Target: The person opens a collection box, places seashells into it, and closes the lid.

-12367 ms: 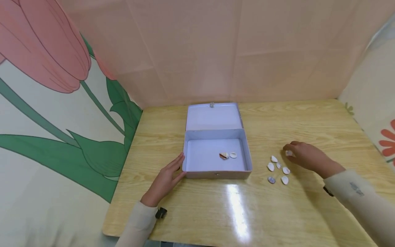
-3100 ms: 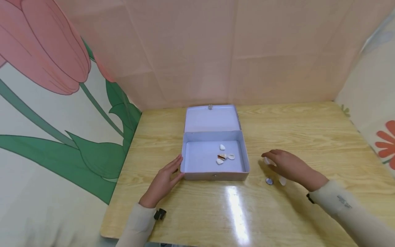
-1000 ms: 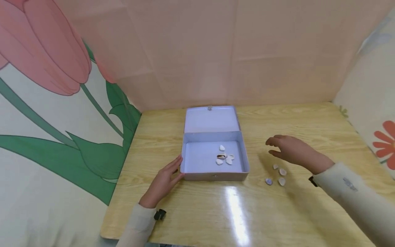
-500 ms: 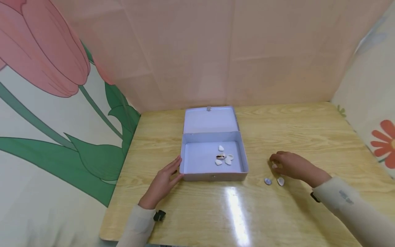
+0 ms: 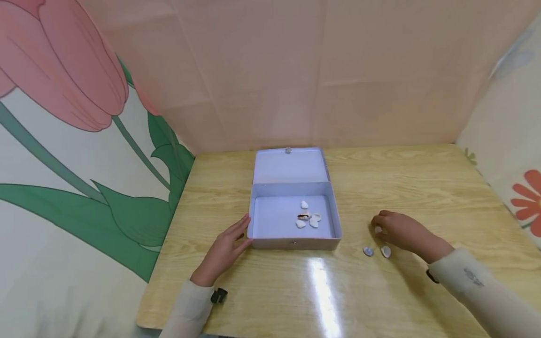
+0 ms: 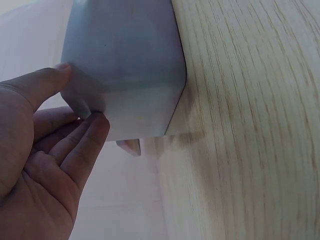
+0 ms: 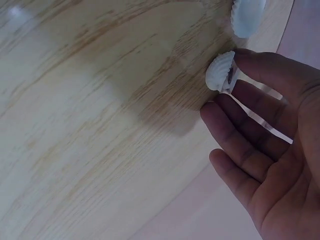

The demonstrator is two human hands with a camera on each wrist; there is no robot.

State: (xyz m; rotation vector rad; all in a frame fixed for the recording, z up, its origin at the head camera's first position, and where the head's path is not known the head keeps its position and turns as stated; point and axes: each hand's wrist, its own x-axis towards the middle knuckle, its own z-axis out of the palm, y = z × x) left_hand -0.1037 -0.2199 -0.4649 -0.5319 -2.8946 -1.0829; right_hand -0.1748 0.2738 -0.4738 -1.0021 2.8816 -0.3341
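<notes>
My right hand (image 5: pixel 403 230) is low over the table, right of the box. In the right wrist view its thumb and index finger pinch a small ribbed white seashell (image 7: pixel 218 74); the other fingers are loosely bent. Just nearer the table's front lie a bluish seashell (image 5: pixel 368 251) and a white seashell (image 5: pixel 386 252). My left hand (image 5: pixel 221 253) rests at the front left corner of a lidded metal box (image 5: pixel 272 216), fingers fairly straight along its side and thumb at the front. Inside the box, on its right half, are a brown-striped spiral shell (image 5: pixel 303 217) and several white shells (image 5: pixel 304 204).
The box lid (image 5: pixel 291 166) is laid back, away from me, with a small clasp (image 5: pixel 288 150) at its far edge. The wooden table (image 5: pixel 262 286) ends at a pink backdrop (image 5: pixel 262 94). A flower-printed panel (image 5: pixel 127 230) stands at the left.
A second ago my right hand was raised above several loose shells. It has come down onto them and now pinches one. My left hand stays at the box corner.
</notes>
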